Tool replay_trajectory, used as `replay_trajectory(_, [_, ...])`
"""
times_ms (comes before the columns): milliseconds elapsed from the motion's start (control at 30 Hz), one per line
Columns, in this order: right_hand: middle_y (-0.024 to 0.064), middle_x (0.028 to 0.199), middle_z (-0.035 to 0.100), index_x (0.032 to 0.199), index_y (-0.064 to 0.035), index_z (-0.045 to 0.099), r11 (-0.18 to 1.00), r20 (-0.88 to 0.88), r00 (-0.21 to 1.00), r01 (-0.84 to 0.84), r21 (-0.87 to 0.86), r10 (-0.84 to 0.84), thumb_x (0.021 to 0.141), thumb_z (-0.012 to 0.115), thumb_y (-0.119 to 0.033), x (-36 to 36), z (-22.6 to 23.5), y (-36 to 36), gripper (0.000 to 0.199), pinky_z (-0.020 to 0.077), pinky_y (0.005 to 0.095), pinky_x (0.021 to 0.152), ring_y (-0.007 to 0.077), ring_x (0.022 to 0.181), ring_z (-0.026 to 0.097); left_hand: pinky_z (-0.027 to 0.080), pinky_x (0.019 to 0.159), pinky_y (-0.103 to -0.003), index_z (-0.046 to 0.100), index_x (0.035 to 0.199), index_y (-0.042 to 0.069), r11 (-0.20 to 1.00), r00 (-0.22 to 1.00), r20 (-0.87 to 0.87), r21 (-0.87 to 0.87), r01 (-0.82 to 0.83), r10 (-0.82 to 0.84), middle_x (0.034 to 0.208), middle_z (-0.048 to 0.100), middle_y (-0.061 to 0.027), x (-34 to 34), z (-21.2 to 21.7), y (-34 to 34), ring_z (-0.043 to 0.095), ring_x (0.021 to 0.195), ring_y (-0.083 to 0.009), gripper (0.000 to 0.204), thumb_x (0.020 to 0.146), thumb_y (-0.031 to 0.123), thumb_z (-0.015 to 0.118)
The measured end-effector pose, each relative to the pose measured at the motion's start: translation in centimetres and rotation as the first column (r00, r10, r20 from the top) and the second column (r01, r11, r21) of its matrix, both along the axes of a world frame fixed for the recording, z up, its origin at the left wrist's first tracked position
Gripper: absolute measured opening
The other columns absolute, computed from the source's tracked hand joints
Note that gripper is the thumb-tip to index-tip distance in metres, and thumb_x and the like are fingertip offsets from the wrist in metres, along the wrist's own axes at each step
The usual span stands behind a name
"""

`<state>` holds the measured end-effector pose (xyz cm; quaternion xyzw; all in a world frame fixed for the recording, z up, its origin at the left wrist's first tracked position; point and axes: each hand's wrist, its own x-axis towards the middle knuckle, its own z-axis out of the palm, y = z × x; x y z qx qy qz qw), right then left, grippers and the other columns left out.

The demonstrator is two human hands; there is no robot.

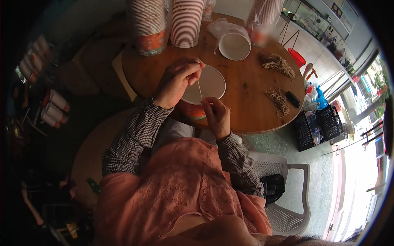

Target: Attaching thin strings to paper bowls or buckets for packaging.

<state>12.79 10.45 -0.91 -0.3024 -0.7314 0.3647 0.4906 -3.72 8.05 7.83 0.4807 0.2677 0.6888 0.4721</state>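
Note:
A short length of pale string is stretched between my two hands. My left hand pinches its upper end, raised over the left rim of a paper bucket. Lower down, my right hand grips the other end with thumb and forefinger, close to the bucket's near side. The paper bucket has a white round top and an orange and green printed side. It stands at the table's near edge, partly hidden behind my hands.
On the round wooden table stand tall bucket stacks and a white bucket lying in plastic wrap. Bundles of string and a small black object lie at right. A plastic chair and black crate stand beyond.

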Motion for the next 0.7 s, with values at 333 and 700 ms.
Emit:
replay_trajectory(333, [0.0114,0.069,0.064,0.112,-0.0038,0.05,0.999,0.064,0.998,0.025,0.048,-0.028,0.087,0.064,-0.013,2.8,1.6,0.5,0.03,0.0484,0.0289,0.055,0.0173,0.06,0.063,0.035,0.055,-0.019,0.064,0.099,0.001,0.977,0.977,-0.047,-0.024,-0.21,0.209,0.07,0.053,0.0035,-1.5,-0.6,0.4,0.039,0.056,-0.0028,0.019,0.093,0.018,0.058])
replay_trajectory(700, [0.0164,0.087,0.063,0.095,-0.0026,0.06,0.932,0.342,0.915,0.089,0.351,-0.216,0.085,0.063,-0.007,4.0,4.2,-1.1,0.011,0.0492,0.0376,0.062,0.0353,0.079,0.062,0.039,0.06,-0.019,0.065,0.1,0.0,0.995,0.962,-0.263,-0.042,-0.088,0.074,0.076,0.059,-0.0002,2.7,-1.1,0.9,0.047,0.063,-0.0043,0.02,0.095,0.017,0.056])
